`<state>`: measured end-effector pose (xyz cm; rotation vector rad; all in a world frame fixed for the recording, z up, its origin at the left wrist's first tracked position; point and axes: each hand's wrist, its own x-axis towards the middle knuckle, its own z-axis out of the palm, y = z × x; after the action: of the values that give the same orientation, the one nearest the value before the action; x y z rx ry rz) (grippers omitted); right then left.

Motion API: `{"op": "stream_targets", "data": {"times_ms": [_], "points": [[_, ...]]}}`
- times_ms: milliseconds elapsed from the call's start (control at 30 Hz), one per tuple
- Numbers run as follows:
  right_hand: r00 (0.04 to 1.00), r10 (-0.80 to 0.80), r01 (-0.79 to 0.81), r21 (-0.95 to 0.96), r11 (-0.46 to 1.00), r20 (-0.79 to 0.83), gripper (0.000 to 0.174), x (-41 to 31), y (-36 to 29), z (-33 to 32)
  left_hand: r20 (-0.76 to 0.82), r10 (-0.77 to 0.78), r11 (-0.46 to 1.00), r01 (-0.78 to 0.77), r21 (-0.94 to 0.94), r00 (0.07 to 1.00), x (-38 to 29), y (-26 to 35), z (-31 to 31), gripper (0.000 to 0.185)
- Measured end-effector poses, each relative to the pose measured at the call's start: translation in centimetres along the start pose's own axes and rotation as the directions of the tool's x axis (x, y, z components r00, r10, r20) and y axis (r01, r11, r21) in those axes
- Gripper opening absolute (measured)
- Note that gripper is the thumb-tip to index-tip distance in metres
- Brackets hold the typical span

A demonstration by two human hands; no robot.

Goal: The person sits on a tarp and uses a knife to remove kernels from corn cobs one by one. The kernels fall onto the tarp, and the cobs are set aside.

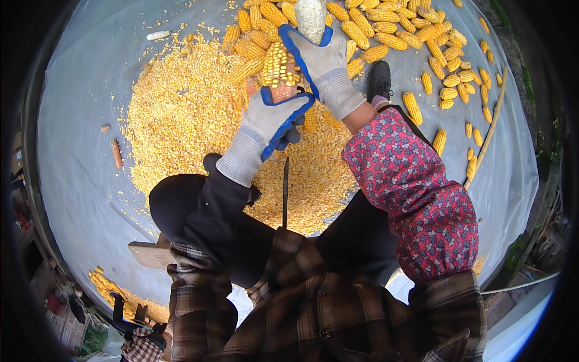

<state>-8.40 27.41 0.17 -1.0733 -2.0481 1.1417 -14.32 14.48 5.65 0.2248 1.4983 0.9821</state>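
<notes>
Both of my hands wear whitish knit gloves with blue-coated palms. My left hand (273, 120) grips a partly shelled ear of corn (278, 68); yellow kernels cover its upper part, while the reddish lower cob shows bare. Just above and to the right, my right hand (323, 56) is closed around a whitish bare corn cob (311, 20). Its fingers are mostly hidden beneath the glove's back. Under both hands spreads a broad heap of loose corn kernels (176, 117). A narrow dark pointed rod (285, 194) lies between my knees, over the kernels.
Whole ears of corn (382, 27) are piled beyond my hands and scattered rightward on a grey plastic sheet (81, 135). A bamboo pole (493, 124) lies along the right. Bare cobs (116, 153) rest at left, near a wooden seat (151, 254). Another person (142, 346) is at lower left.
</notes>
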Motion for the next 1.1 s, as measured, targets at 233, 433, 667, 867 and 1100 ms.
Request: {"op": "stream_targets", "data": {"times_ms": [233, 433, 667, 867, 1100], "points": [[0.923, -0.382, 0.356, 0.264, 0.897, 0.051, 0.03, -0.3, -1.5, -1.5, -0.06, 0.092, 0.987, -0.099, -0.13, 0.994, 0.3, 0.0, 0.3, 0.024], [0.99, 0.006, 0.023, -0.203, 0.979, 0.14, 0.032, -0.8, -2.1, -0.6, -0.077, 0.131, 0.989, -0.135, -0.056, 0.988, 0.5, -0.3, 2.7, 0.025], [0.974, 0.027, -0.122, 0.421, 0.899, 0.225, 0.038, 0.5, -2.4, -2.3, 0.024, 0.017, 0.992, -0.014, -0.127, 1.0, 0.7, -0.1, 0.5, 0.02], [0.981, 0.056, 0.02, -0.38, 0.925, 0.187, 0.038, 0.1, -1.4, -1.9, -0.032, 0.248, 0.966, -0.245, 0.079, 0.968, 0.8, -0.4, 1.4, 0.021], [0.912, -0.262, 0.382, -0.423, 0.821, 0.315, 0.038, 1.1, -0.7, -2.6, 0.101, 0.099, 0.986, -0.084, -0.143, 0.99, 0.6, -0.5, 0.3, 0.018]]}}
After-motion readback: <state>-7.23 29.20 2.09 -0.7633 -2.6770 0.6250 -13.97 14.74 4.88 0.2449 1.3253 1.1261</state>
